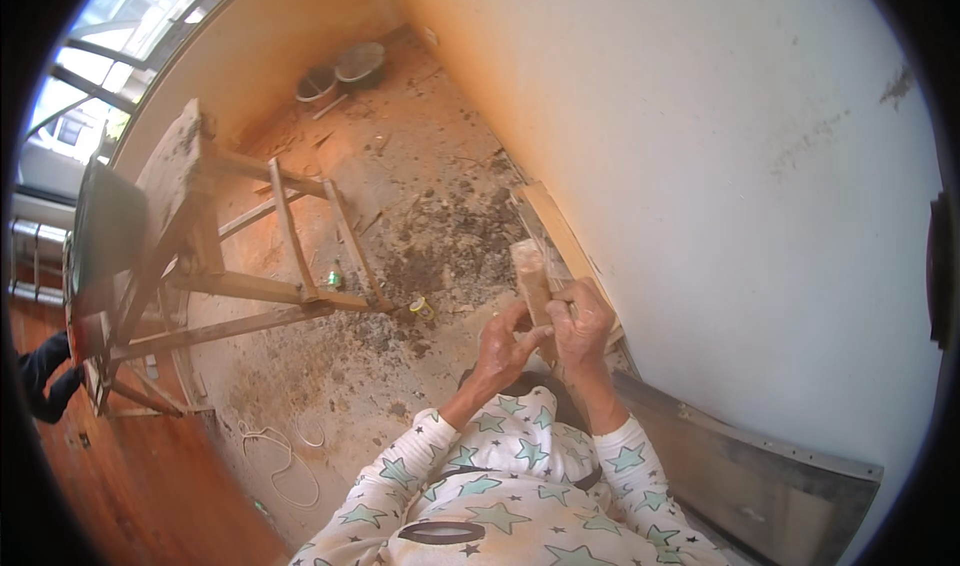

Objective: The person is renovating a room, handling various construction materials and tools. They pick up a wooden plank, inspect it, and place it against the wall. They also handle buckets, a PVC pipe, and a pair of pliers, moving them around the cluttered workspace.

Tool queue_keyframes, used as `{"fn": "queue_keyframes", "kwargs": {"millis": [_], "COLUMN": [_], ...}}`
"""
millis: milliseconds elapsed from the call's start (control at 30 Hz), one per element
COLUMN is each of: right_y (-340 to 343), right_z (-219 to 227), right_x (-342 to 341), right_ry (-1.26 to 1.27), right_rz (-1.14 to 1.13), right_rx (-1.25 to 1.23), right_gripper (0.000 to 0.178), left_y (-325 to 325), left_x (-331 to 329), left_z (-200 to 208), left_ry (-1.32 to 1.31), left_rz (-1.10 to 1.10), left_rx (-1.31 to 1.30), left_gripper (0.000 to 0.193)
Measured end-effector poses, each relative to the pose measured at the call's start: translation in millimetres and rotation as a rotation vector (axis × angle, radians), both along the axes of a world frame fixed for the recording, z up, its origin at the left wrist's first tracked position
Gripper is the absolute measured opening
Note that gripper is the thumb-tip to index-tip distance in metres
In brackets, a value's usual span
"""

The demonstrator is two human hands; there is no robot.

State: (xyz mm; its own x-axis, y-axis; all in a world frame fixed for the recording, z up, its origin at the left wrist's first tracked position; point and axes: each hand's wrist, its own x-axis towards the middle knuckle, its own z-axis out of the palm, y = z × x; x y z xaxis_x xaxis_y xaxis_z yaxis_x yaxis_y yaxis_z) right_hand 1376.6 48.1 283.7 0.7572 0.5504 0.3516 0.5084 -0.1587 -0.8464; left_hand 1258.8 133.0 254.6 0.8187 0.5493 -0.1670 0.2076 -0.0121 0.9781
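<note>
A short, worn piece of wood (531, 274) stands up between my hands, its pale end pointing away from me. My right hand (583, 328) is closed round its right side, knuckles up. On the other side my left hand (507, 348) is closed at its lower end, fingers curled against it and thumb reaching toward the right hand. Whether anything small is also pinched between the hands is hidden. Beyond them, long wooden boards (558, 228) lie along the foot of the wall.
To the left stands a wooden trestle frame (255, 286). Dirt and rubble (450, 236) cover the floor, with a small yellow can (422, 309) and white cord (290, 461). Basins (360, 63) sit in the far corner. A dark framed panel (740, 466) leans at my right.
</note>
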Motion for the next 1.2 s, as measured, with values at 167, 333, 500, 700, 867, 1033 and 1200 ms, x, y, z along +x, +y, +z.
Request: {"fn": "queue_keyframes", "kwargs": {"millis": [167,333,500,700,867,1033,1200], "right_y": [0.0,-10.9,-36.7,-84.0,-106.5,-123.2,-149.6], "right_z": [-4.5,-10.1,-53.4,-85.8,-111.9,-127.8,-158.3], "right_x": [-6.0,-8.5,-3.7,-13.2,-20.0,-22.8,-27.5], "right_ry": [0.022,0.098,-0.041,0.129,0.032,0.093,0.157], "right_rz": [0.025,0.041,0.041,0.038,0.078,0.138,0.201], "right_rx": [-0.028,-0.085,-0.253,-0.474,-0.461,-0.545,-0.67], "right_gripper": [0.005,0.004,0.002,0.003,0.004,0.01,0.011], "left_y": [12.8,21.7,40.4,72.0,89.6,82.6,70.6], "left_x": [-11.8,-16.1,-27.9,-55.5,-72.7,-75.4,-83.8], "left_z": [11.1,6.3,9.2,11.1,8.6,-5.8,-53.9], "left_ry": [0.057,-0.016,-0.031,-0.005,0.108,0.354,0.543], "left_rz": [-0.006,0.075,0.167,0.296,0.258,0.0,-0.201], "left_rx": [0.176,0.241,0.261,0.274,0.479,0.621,0.64], "left_gripper": [0.036,0.034,0.038,0.039,0.038,0.032,0.024]}}
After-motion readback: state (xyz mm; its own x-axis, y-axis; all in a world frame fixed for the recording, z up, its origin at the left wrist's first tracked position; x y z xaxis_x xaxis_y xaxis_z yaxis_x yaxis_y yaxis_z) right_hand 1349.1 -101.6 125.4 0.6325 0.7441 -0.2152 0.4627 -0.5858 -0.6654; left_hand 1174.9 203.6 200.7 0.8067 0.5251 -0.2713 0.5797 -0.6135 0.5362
